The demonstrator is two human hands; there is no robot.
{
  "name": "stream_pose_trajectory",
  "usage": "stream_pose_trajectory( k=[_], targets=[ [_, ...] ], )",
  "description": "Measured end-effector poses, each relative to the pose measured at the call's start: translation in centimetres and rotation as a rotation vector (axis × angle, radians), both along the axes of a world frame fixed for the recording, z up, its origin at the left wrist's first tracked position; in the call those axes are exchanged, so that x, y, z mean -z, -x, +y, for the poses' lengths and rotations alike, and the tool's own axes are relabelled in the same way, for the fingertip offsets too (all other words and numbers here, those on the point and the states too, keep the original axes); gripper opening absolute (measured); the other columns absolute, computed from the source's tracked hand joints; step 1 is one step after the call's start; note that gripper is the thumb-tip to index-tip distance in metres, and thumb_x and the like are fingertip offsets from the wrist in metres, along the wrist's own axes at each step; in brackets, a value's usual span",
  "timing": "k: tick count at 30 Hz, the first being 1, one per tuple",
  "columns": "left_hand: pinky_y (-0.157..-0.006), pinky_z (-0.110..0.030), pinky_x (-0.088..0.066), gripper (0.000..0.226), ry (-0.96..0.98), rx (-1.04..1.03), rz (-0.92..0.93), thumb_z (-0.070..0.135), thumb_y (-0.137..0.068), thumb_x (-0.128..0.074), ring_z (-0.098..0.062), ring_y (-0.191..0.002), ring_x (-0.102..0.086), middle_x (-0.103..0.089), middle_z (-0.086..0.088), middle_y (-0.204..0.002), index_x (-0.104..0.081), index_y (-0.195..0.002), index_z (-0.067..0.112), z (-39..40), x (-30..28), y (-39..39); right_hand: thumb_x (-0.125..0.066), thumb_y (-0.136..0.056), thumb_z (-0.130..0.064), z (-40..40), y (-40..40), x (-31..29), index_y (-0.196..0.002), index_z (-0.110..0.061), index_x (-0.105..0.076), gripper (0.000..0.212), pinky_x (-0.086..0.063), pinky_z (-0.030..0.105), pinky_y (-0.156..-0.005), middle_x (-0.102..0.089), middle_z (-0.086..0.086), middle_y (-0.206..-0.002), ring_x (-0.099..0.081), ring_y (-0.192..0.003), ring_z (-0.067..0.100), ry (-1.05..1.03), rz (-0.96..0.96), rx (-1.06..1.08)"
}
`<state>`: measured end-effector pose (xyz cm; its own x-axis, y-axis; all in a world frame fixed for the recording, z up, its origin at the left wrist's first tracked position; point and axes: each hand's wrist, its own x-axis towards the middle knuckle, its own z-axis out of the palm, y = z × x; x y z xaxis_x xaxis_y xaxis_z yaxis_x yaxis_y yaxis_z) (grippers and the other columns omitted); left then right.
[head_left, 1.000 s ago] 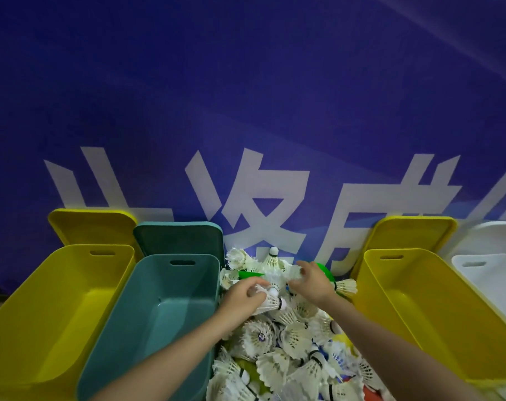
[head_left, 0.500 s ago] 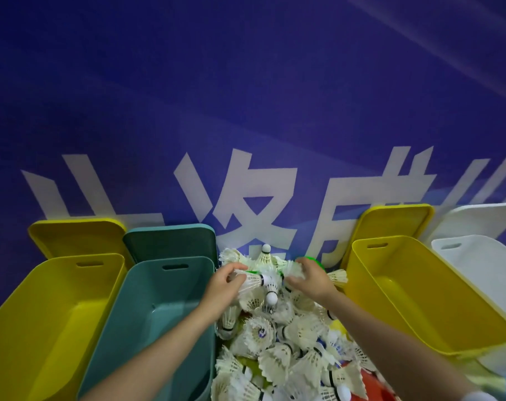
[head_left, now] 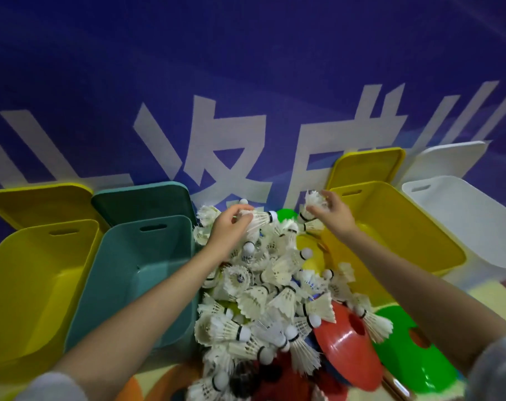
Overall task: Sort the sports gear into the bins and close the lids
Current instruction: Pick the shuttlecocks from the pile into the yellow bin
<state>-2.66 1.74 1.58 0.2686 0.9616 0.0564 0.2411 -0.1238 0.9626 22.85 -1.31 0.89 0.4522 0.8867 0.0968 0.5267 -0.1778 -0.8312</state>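
We look down at a heap of white feathered badminton shuttlecocks (head_left: 263, 296) piled on the floor between open plastic bins, against a blue banner wall with large white characters (head_left: 246, 82). Our left hand (head_left: 228, 230) curls its fingers round one white shuttlecock with a black band (head_left: 260, 219), lifted at the far top of the pile. Our right hand (head_left: 332, 211) pinches another white shuttlecock (head_left: 314, 199) by its feathers, held just beside the rim of the deep yellow bin on the right (head_left: 390, 227). To the left stand a teal bin (head_left: 142, 273) and a second yellow bin (head_left: 35, 282); a white bin (head_left: 471, 221) sits far right. All the lids lean open behind them. Red (head_left: 347, 342) and green flat disc cones (head_left: 413, 357) lie near us, partly under the shuttlecocks.

We judge sorting has barely begun, as the bins look empty. To do this step well, we should hold the feathers lightly so they do not crush, carry each shuttlecock clear over a rim before letting go, and keep all shuttlecocks to one bin.
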Motion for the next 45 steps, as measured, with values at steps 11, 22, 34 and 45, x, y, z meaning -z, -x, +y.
stream_pose_trajectory(
  k=[11, 22, 34, 45],
  targets=[
    [-0.057, -0.007, -0.043, 0.019, -0.03, 0.139, 0.043, 0.022, -0.094, -0.053, -0.006, -0.081, -0.057, -0.06, 0.003, -0.101, -0.063, -0.11, 0.021, -2.7, -0.9, -13.5, -0.069, -0.077, -0.052, -4.5, -12.7, -1.7, -0.132, -0.009, -0.053, 0.072, -0.045, 0.037, -0.092, -0.06, 0.011, -0.126, -0.058, -0.113, 0.026, 0.068, 0.081, 0.093],
    [-0.068, -0.028, -0.051, 0.021, -0.058, 0.253, 0.308, 0.027, -0.093, -0.055, -0.016, -0.09, -0.057, -0.055, -0.004, -0.112, -0.062, -0.112, 0.022, -0.6, 2.8, -29.2, -0.068, -0.084, -0.031, -6.5, -25.8, 2.4, -0.135, -0.003, -0.048, 0.061, -0.043, 0.031, -0.086, -0.056, 0.017, -0.13, -0.056, -0.113, 0.031, 0.365, -0.032, 0.053],
    [-0.084, -0.033, -0.045, 0.033, -0.068, 0.297, 0.832, 0.031, -0.092, -0.053, -0.028, -0.105, -0.057, -0.052, -0.011, -0.124, -0.057, -0.122, 0.016, 4.2, 10.3, -38.6, -0.063, -0.088, -0.034, -2.1, -27.5, 8.7, -0.107, -0.006, -0.063, 0.034, -0.04, 0.026, -0.068, -0.067, 0.012, -0.106, -0.062, -0.102, 0.028, 0.592, -0.045, -0.115],
    [-0.091, -0.039, -0.044, 0.039, -0.116, 0.387, 0.944, 0.03, -0.093, -0.05, -0.03, -0.119, -0.048, -0.049, -0.009, -0.13, -0.051, -0.131, 0.022, 6.8, 10.3, -38.1, -0.063, -0.083, -0.033, 1.1, -27.5, 15.1, -0.109, -0.006, -0.06, 0.038, -0.042, 0.026, -0.069, -0.065, 0.013, -0.111, -0.06, -0.091, 0.024, 0.74, -0.04, -0.246]
  ],
)
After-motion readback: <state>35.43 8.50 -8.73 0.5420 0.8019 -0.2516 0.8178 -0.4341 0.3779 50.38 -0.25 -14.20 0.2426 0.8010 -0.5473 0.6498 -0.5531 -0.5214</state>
